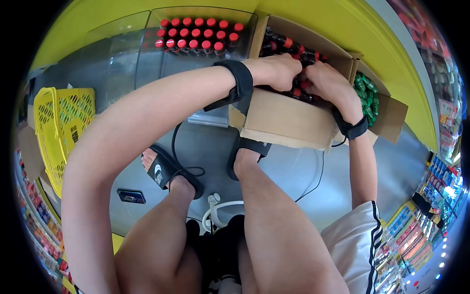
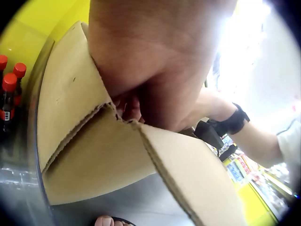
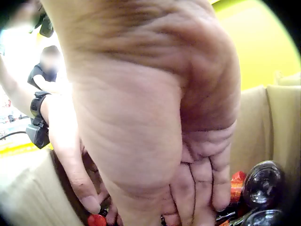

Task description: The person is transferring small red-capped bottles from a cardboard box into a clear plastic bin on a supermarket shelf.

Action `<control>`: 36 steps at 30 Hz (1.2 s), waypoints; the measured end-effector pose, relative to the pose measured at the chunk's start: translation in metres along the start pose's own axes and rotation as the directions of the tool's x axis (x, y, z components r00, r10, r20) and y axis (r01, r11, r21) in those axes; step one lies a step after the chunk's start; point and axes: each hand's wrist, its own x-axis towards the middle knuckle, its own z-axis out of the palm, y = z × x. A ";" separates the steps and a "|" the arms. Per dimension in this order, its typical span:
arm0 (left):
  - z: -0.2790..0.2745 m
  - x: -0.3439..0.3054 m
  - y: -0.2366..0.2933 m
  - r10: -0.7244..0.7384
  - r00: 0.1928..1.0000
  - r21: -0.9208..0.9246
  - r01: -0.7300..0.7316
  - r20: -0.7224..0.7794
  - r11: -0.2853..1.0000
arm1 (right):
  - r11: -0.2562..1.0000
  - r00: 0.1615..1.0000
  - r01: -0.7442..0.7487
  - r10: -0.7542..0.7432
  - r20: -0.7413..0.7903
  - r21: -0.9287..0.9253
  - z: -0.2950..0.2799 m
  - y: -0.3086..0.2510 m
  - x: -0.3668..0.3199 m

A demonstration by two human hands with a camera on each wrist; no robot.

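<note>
I am seeing small dark bottles (image 1: 278, 38) with red caps (image 1: 289, 42) lying jumbled on their sides in an open cardboard carton (image 1: 289, 117). Some are slanting from its far left corner along the far edge; others are resting near the near edge. Two are showing round, glossy bases (image 3: 264, 184) in the right wrist view. I am also seeing matching red-capped bottles (image 1: 196, 33) standing upright in three close rows, caps up, near the far edge of a clear bin (image 1: 253, 34), with dark contents showing below their caps.
</note>
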 end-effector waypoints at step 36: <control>0.023 -0.017 -0.006 0.024 0.877 -0.181 -0.125 -0.479 0.975 | 0.440 0.866 0.178 0.355 -0.353 0.880 -0.011 -0.007 -0.038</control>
